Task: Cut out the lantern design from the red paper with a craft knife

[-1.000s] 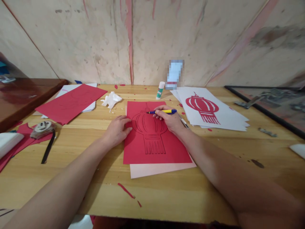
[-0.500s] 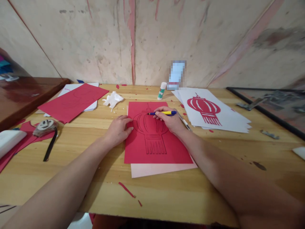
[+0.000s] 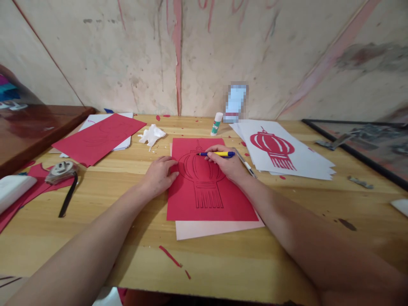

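On a sheet of red paper in front of me, a lantern with a fringe is outlined in dark lines. My right hand is closed around a yellow and blue pen, its tip at the upper part of the lantern outline. At the paper's left edge rests my left hand, thumb and fingers apart and holding nothing. A pale sheet sticks out beneath the red one. Beside my right hand lies a slim white and dark pen-like tool, partly hidden.
A glue stick stands behind the paper, near a blurred phone against the wall. White sheets with a red paper lantern lie right. Crumpled tissue, another red sheet and a tape measure are left. Red scraps lie in front.
The pen in my right hand has tilted slightly, its back end a little lower, while its tip stays near the same part of the outline. My left hand keeps its place.
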The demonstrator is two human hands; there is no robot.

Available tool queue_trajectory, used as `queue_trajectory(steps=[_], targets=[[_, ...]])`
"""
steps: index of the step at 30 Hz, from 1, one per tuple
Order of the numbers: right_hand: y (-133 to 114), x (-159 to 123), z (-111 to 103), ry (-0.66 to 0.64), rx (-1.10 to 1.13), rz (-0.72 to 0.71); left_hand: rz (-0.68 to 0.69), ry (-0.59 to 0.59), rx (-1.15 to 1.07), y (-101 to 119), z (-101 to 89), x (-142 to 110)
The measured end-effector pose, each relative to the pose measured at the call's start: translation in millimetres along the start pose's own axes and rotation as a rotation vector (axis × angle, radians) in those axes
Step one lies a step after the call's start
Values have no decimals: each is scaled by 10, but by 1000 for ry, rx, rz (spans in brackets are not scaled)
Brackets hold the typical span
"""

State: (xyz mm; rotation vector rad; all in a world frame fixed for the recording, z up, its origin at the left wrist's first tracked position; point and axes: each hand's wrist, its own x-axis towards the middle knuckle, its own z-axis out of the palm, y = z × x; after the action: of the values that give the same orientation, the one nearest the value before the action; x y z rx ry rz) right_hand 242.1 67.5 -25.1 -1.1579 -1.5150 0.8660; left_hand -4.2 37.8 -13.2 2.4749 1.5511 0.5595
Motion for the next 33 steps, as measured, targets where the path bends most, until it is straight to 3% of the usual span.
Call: queue_trajectory(steps=[11, 33], targets=[[-49, -21, -31, -30, -126, -31, -9, 4, 7, 24, -14, 3], [-18, -4, -35, -44, -99, -16, -13, -1, -9, 31, -15, -4]])
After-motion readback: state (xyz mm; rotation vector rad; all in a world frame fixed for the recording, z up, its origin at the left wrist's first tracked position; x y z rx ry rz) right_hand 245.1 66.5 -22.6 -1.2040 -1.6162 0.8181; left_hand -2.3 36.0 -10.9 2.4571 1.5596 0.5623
